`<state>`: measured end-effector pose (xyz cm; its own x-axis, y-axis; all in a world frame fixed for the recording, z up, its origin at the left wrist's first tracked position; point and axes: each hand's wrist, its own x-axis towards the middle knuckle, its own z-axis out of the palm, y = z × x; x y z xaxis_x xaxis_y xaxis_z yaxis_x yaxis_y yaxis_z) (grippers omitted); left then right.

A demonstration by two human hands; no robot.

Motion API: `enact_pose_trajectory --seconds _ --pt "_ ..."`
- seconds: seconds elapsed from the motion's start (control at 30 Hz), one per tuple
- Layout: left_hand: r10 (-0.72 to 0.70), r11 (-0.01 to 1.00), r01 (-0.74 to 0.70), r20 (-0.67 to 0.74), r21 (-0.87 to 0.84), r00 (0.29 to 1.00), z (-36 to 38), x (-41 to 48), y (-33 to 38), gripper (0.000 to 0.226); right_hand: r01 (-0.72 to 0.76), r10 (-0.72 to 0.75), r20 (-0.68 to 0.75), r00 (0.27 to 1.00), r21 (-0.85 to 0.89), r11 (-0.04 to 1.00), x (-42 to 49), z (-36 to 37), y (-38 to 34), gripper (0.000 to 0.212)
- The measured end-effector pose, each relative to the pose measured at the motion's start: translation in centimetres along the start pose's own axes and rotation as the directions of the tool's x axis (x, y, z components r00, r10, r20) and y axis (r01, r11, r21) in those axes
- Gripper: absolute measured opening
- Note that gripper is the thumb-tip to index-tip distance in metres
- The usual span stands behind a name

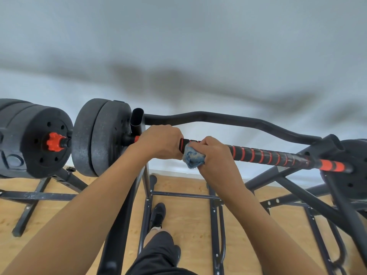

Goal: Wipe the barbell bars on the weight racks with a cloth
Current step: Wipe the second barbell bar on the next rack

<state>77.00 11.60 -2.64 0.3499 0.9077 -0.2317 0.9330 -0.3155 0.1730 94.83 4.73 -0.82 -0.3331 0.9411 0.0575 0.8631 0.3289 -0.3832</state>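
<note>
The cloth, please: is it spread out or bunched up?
Bunched up: the right hand grips the cloth in a wad against the bar.

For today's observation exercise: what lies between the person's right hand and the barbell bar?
In the head view, a blue cloth sits bunched between the right hand and the barbell bar.

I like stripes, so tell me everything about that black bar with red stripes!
The long black barbell bar with spiral red stripes lies across a black metal rack, slanting slightly. Round black weight plates sit on its left end. The left grip curls around it; the right grip holds a crumpled blue cloth against it.
</note>
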Motion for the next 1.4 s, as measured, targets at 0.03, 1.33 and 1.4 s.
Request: enact_pose_trajectory --seconds 0.03,1.33,1.4 --pt "-0.001 1.0 0.001 -0.004 -0.007 1.0 0.0 0.0 0.0 0.039 0.005 -0.005 0.024 1.0 -0.009 1.0 -0.4 0.2 0.0 0.039" --pt "0.042 0.999 -0.044 -0.052 -0.029 0.998 1.8 1.5 1.4 0.029 -0.064 0.076 0.119 0.99 -0.108 0.992 2.5 -2.6 1.5 0.008" --pt "0.042 0.991 -0.029 0.098 -0.128 0.994 1.2 2.2 1.3 0.025 -0.054 0.059 0.066 0.996 -0.078 0.995 2.0 -2.1 1.7 0.013"
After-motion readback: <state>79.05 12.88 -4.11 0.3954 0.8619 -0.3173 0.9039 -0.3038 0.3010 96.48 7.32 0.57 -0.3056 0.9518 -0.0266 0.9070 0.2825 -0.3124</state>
